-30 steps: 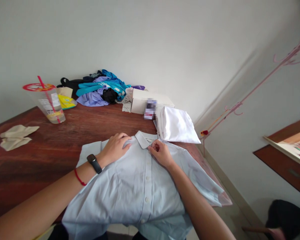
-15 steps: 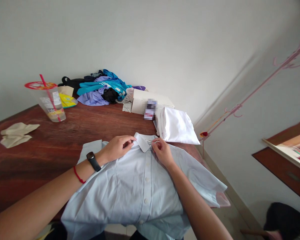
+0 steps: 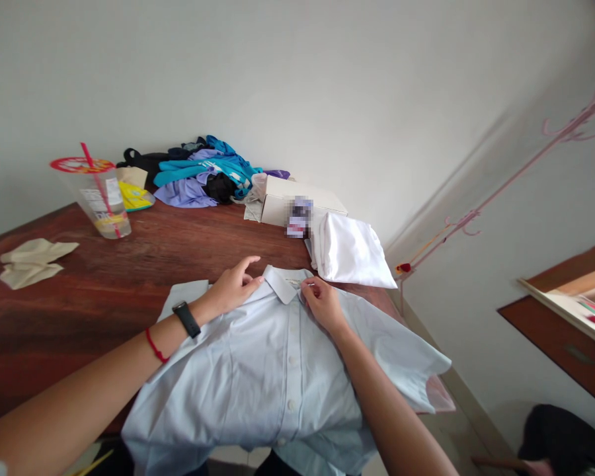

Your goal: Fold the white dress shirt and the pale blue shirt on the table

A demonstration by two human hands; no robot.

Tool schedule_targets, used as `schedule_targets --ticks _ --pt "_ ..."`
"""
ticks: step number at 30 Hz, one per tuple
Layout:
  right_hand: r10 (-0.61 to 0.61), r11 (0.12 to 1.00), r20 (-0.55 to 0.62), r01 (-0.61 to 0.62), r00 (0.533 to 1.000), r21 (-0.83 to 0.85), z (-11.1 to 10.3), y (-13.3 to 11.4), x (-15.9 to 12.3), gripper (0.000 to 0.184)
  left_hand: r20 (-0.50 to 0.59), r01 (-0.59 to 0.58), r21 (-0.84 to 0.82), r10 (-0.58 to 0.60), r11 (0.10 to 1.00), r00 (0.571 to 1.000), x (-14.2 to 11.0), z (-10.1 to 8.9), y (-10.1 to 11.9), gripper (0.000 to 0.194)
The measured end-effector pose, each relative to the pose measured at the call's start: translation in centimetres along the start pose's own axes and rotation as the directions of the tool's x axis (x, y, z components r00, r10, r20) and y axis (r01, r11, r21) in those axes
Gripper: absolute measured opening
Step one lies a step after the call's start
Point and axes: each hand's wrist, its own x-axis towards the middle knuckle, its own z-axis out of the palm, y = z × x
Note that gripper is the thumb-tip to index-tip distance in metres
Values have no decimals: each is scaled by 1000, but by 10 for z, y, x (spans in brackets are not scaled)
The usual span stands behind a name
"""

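A light blue short-sleeved button shirt [image 3: 258, 370] lies front side up across the table's near edge, its lower part hanging over. Its collar [image 3: 281, 287] points away from me. My left hand [image 3: 234, 285], with thumb and fingers apart, rests by the left side of the collar and holds nothing. On the collar's other side, my right hand [image 3: 321, 301] has its fingers pinched on the shirt collar, and the fingertips partly hide that collar point. A column of pale buttons [image 3: 291, 360] runs down the shirt's middle.
Folded white cloth [image 3: 354, 248] and a white box [image 3: 277, 208] lie beyond the collar. A clothes heap [image 3: 203, 172] is against the wall. At left stand a plastic cup [image 3: 104, 205] with a straw and a crumpled napkin [image 3: 34, 261]. A pink coat rack [image 3: 515, 172] leans right.
My left hand has let go of the collar, its fingers opening and lifting slightly away to the left. My right hand stays at the collar.
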Motion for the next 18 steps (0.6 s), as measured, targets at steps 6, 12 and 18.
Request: schedule_targets --ticks 6,12,18 --pt "-17 999 70 13 997 51 -1 -7 -3 32 106 -50 -207 74 977 992 2 1 -5 66" --pt "-11 997 66 6 998 73 -1 -9 -4 36 111 -279 3 277 960 955 -5 2 7 53" --pt "-14 997 73 9 997 74 -1 -12 -5 39 131 -462 172 445 870 886 -9 6 4 50"
